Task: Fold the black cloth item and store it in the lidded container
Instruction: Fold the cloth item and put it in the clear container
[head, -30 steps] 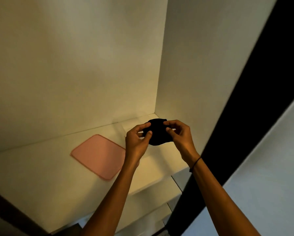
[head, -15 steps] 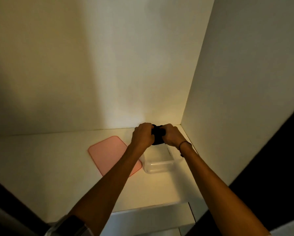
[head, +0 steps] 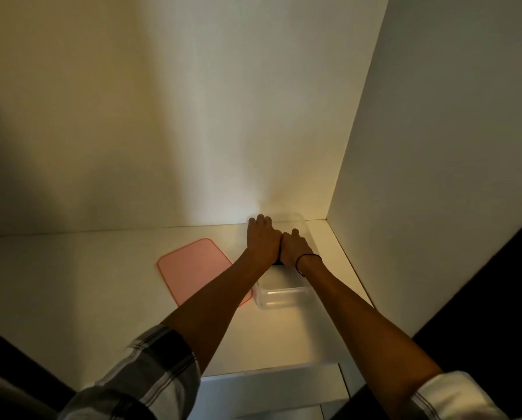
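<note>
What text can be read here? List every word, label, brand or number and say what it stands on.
None can be read in this view.
pink lid: plain, no print shows.
clear container: no label or marking shows.
left hand and right hand: they cover most of the container's inside, so anything there is hidden.
shelf and walls: bare.

A white shelf (head: pixel 72 283) runs under me, its surface lit warm and yellowish. Behind it rises a plain pale back wall (head: pixel 162 116), meeting a white side panel (head: pixel 450 147) at the corner on my right. Beyond that panel's edge everything is dark.
</note>
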